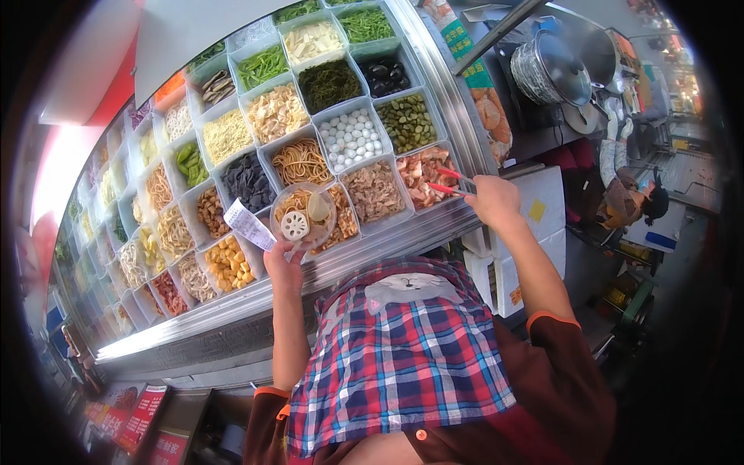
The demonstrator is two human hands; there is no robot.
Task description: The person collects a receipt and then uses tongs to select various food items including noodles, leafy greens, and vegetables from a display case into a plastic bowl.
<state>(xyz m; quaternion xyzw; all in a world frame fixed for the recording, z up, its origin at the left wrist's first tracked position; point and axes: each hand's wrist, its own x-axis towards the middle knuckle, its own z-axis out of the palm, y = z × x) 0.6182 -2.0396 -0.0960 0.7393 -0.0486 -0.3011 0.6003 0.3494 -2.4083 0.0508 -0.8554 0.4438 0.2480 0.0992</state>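
Observation:
My left hand (285,266) holds a clear round plastic bowl (303,218) and a printed paper slip (249,223) over the near bins. A lotus root slice (294,225), a pale round slice (318,207) and other food lie in the bowl. At the right, my right hand (494,200) is closed around tongs with red tips (446,181). The tips are in a bin of pinkish meat pieces (419,174); whether they grip a piece cannot be told. Beside that bin are shredded meat (374,192), white eggs (350,138) and green pickled pieces (406,123).
Many plastic bins of greens, noodles, mushrooms and yellow balls (229,263) fill the metal-edged counter (407,232). A metal bar (500,36) slants above the right side. Beyond stand a lidded pot (549,68) and a co-worker (628,195). White foam boxes (532,244) are near my right forearm.

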